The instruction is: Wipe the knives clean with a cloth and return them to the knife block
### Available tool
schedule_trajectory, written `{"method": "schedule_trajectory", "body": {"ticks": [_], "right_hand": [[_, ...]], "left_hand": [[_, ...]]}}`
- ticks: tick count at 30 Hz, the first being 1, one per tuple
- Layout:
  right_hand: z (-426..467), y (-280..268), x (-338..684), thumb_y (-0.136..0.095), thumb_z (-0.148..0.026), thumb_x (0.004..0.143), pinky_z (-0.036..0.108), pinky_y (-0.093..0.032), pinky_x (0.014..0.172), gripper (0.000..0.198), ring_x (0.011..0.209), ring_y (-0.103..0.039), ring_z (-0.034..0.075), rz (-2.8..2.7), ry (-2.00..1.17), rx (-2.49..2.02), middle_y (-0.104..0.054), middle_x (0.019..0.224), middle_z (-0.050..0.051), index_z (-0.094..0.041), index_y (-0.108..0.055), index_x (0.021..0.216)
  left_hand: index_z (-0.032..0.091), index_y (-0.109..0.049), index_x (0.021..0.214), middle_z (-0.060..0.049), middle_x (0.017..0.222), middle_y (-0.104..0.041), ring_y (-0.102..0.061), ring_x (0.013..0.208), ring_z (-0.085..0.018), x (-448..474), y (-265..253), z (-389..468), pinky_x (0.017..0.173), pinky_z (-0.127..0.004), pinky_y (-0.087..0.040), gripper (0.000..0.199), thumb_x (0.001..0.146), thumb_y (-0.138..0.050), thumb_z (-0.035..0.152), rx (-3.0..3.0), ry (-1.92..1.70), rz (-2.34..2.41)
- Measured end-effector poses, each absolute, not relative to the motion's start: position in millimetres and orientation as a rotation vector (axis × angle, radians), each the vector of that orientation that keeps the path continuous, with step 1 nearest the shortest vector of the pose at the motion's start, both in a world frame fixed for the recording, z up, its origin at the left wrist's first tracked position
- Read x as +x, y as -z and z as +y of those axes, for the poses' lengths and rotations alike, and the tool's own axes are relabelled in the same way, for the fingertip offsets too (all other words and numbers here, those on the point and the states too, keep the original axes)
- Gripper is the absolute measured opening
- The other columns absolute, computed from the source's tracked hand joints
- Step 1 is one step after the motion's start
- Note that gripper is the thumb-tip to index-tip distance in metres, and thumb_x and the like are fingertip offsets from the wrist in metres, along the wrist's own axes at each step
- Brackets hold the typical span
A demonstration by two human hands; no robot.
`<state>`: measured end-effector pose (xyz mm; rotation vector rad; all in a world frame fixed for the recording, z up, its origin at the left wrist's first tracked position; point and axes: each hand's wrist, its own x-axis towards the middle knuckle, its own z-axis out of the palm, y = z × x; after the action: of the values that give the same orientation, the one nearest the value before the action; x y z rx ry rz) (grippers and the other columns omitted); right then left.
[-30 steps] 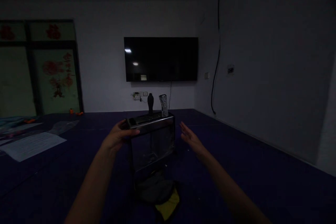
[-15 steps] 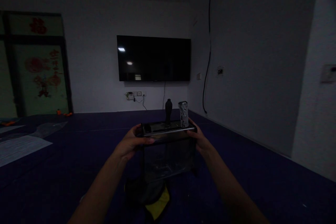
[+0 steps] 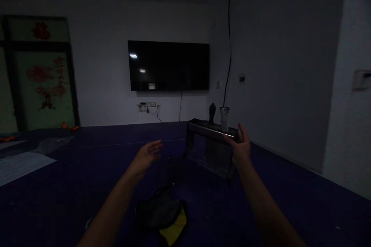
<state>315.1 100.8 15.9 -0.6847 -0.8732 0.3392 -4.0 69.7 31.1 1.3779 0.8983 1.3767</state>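
Observation:
To the right of centre, a dark stand shaped like a small table point(image 3: 211, 133) has a see-through front panel, and it is turned at an angle. On its top stand a dark slim vase point(image 3: 212, 114) and a clear patterned glass point(image 3: 224, 119). My right hand point(image 3: 241, 149) grips the stand's right end, thumb on the front top edge and fingers up behind it. My left hand point(image 3: 146, 158) is in the air left of the stand, fingers apart with nothing in them. Whether the stand's feet touch the dark blue surface is too dark to tell.
A black and yellow cloth item point(image 3: 174, 225) lies on the dark blue surface point(image 3: 116, 185) close to me. Pale sheets point(image 3: 26, 166) lie at left, with small orange objects point(image 3: 64, 126) behind. A television point(image 3: 171, 65) and hanging cable point(image 3: 230, 42) are on the walls.
The stand with vase and glass has moved right and away from me, and turned. My left hand has let go of its left end; my right hand stays on it.

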Motion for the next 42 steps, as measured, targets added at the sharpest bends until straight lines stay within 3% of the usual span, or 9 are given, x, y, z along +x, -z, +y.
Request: {"method": "schedule_trajectory", "body": {"ticks": [2, 5, 8, 13, 18, 27, 35, 42], "right_hand": [[100, -14, 328, -0.081, -0.041, 0.049, 0.044, -0.03, 0.103, 0.099, 0.122, -0.043, 0.029, -0.876, -0.041, -0.831, -0.048, 0.132, 0.009, -0.022, -0.04, 0.136], [99, -9, 344, -0.077, -0.053, 0.052, 0.047, -0.033, 0.099, 0.095, 0.119, -0.044, 0.032, -0.891, 0.402, -1.056, -0.05, 0.129, 0.013, -0.019, -0.045, 0.134], [100, -3, 359, -0.074, -0.06, 0.052, 0.049, -0.035, 0.097, 0.098, 0.115, -0.046, 0.034, -0.846, 0.555, -1.12, -0.053, 0.125, 0.016, -0.015, -0.044, 0.134], [104, 11, 383, -0.073, -0.063, 0.052, 0.048, -0.035, 0.097, 0.1, 0.115, -0.047, 0.034, -0.703, 0.52, -1.13, -0.052, 0.128, 0.017, -0.013, -0.044, 0.134], [106, 19, 393, -0.072, -0.065, 0.051, 0.049, -0.033, 0.097, 0.102, 0.116, -0.046, 0.035, -0.627, 0.5, -1.138, -0.051, 0.128, 0.018, -0.01, -0.044, 0.132], [103, 20, 390, -0.071, -0.067, 0.051, 0.047, -0.034, 0.096, 0.102, 0.114, -0.047, 0.035, -0.646, 0.543, -1.19, -0.053, 0.125, 0.02, -0.009, -0.046, 0.131], [103, 19, 394, -0.073, -0.066, 0.049, 0.048, -0.035, 0.096, 0.103, 0.115, -0.048, 0.037, -0.616, 0.537, -1.199, -0.055, 0.124, 0.021, -0.007, -0.048, 0.13], [102, 20, 394, -0.072, -0.067, 0.049, 0.051, -0.032, 0.098, 0.107, 0.119, -0.044, 0.038, -0.641, 0.52, -1.215, -0.051, 0.128, 0.022, -0.007, -0.044, 0.132]], "left_hand": [[0.015, -0.065, 0.088, -0.015, 0.113, -0.065, -0.056, 0.112, -0.028, -7, -31, 73, 0.099, -0.041, -0.039, 0.041, 0.047, -0.071, 0.011, 1.375, -1.402, 0.894], [0.014, -0.066, 0.082, -0.012, 0.099, -0.07, -0.062, 0.102, -0.026, -10, -33, 76, 0.094, -0.039, -0.043, 0.039, 0.044, -0.074, 0.013, 1.366, -1.413, 0.899], [0.014, -0.066, 0.08, -0.01, 0.091, -0.072, -0.065, 0.093, -0.025, -13, -36, 75, 0.087, -0.038, -0.048, 0.04, 0.041, -0.075, 0.011, 1.36, -1.422, 0.918], [0.014, -0.066, 0.079, -0.007, 0.085, -0.072, -0.067, 0.083, -0.022, -18, -39, 72, 0.082, -0.036, -0.05, 0.039, 0.042, -0.079, 0.016, 1.383, -1.432, 0.972], [0.014, -0.066, 0.08, -0.008, 0.088, -0.071, -0.066, 0.086, -0.021, -20, -38, 73, 0.081, -0.035, -0.049, 0.033, 0.048, -0.073, 0.013, 1.41, -1.412, 0.937], [0.013, -0.064, 0.079, -0.008, 0.085, -0.071, -0.067, 0.079, -0.022, -23, -40, 72, 0.074, -0.035, -0.052, 0.037, 0.044, -0.076, 0.013, 1.461, -1.399, 1.023], [0.016, -0.064, 0.073, -0.005, 0.08, -0.07, -0.066, 0.082, -0.023, -33, -36, 83, 0.072, -0.034, -0.053, 0.032, 0.043, -0.066, 0.003, 1.533, -1.425, 1.13], [0.015, -0.063, 0.073, -0.007, 0.082, -0.069, -0.066, 0.078, -0.022, -35, -40, 83, 0.069, -0.034, -0.052, 0.031, 0.044, -0.07, 0.008, 1.578, -1.45, 1.164]]}}
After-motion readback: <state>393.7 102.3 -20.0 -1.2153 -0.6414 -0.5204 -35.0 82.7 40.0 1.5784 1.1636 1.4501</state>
